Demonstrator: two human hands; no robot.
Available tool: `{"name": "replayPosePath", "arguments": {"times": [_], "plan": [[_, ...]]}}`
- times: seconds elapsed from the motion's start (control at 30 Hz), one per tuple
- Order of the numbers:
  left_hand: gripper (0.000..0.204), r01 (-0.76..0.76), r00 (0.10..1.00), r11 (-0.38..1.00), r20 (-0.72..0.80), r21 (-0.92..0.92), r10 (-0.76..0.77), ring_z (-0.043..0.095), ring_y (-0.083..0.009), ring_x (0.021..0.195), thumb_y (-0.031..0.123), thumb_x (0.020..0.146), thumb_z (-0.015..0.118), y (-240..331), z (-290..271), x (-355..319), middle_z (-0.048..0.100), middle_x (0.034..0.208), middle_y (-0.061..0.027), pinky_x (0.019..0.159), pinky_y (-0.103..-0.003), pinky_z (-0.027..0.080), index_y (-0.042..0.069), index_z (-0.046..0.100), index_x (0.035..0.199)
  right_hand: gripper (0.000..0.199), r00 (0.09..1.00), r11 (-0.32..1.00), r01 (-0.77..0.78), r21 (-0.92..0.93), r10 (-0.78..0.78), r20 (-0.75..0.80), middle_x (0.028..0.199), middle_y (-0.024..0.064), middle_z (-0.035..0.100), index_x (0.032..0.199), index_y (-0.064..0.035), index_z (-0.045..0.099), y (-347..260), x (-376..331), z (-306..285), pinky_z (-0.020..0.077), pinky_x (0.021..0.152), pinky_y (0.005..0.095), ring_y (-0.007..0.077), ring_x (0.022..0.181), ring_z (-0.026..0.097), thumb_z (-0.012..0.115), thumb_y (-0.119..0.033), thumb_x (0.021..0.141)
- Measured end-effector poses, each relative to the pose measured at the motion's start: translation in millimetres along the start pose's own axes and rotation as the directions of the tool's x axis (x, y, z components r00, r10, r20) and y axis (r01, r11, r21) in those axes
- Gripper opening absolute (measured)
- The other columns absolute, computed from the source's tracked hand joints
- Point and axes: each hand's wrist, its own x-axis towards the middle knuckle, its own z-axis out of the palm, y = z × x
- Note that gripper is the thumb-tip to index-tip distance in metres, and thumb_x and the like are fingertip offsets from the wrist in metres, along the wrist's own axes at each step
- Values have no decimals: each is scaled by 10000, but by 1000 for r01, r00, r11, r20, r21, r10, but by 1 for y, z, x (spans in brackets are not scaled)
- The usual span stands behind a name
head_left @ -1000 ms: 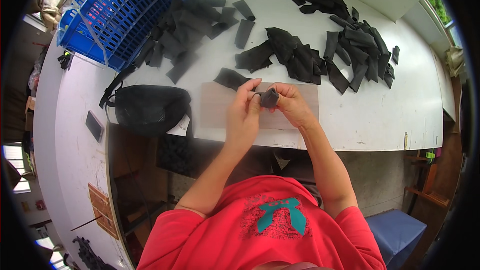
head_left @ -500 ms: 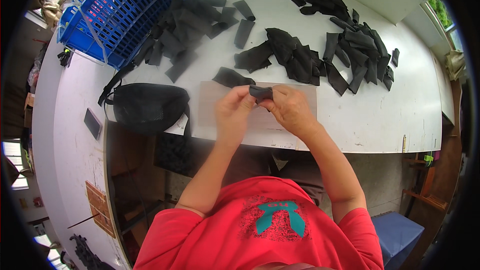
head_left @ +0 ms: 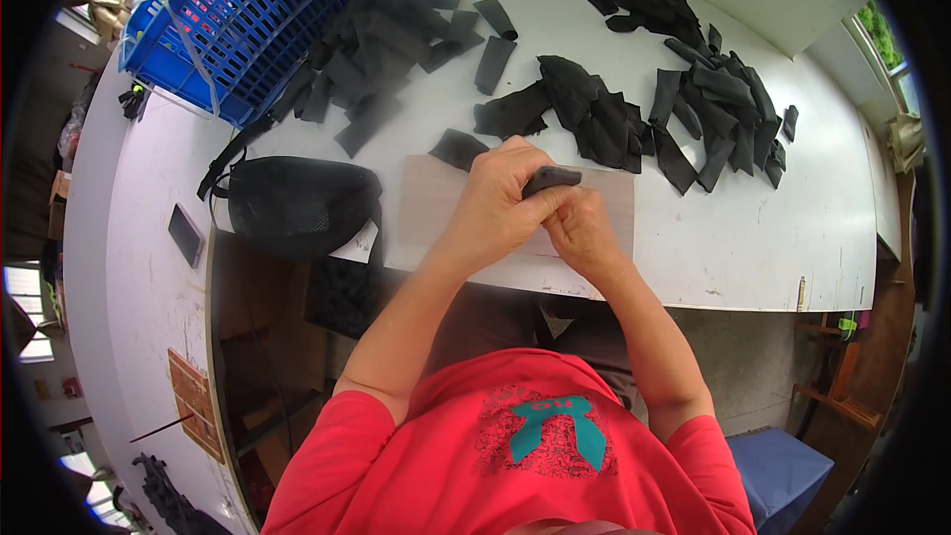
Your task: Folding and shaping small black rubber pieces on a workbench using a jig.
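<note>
A small black fabric piece (head_left: 551,178), tube-like in shape, is held between my two hands above the table's front part. My left hand (head_left: 503,193) is closed around its left side, the thumb lying along it. Close against that thumb, my right hand (head_left: 586,230) is closed on the lower part of the piece; its fingertips are mostly hidden. Beneath the hands lies a pale, thin rectangular sheet (head_left: 426,213). Another black fabric piece (head_left: 458,150) rests at the sheet's far edge, just beyond my left hand.
Piles of black fabric pieces lie at the left (head_left: 381,45), middle (head_left: 594,119) and right (head_left: 728,104). A blue plastic basket (head_left: 238,35) stands far left. Nearer are a black mesh pouch (head_left: 302,206) and a phone-like dark slab (head_left: 185,233). A blue stool (head_left: 783,476) stands lower right.
My left hand has moved right and turned over the fabric piece, which now sits farther right and points sideways. The right hand has dropped slightly lower, and its fingers have curled in.
</note>
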Motion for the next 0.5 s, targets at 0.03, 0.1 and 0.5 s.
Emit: {"name": "replayPosePath", "arguments": {"times": [0.03, 0.1, 0.5], "plan": [[69, -146, 987, 980, -47, 134, 154, 469, -77, 677, 9, 697, 633, 6, 0, 3, 536, 701, -22, 579, -214, 379, -12, 579, 734, 81, 1000, 1000, -3, 2, 3, 1, 721, 132, 569, 781, -16, 555, 1, 1, 2, 442, 540, 350, 308, 630, 555, 559, -96, 768], [69, -75, 997, 970, 18, 230, 73, 466, -83, 670, 4, 684, 635, 16, -1, 4, 527, 687, -25, 579, -214, 379, -15, 577, 715, 88, 996, 986, 61, 154, -49, -80, 700, 132, 562, 785, -15, 552, 6, -2, 8, 440, 527, 337, 299, 610, 554, 551, -103, 781], [94, 398, 895, 917, 213, 13, -392, 472, -70, 699, 46, 707, 648, 8, -6, 8, 565, 786, -8, 608, -200, 383, -7, 589, 758, 187, 997, 962, -62, 267, 71, -25, 631, 148, 551, 712, 16, 536, 18, -7, 15, 425, 505, 351, 307, 569, 548, 522, -142, 811]]}}
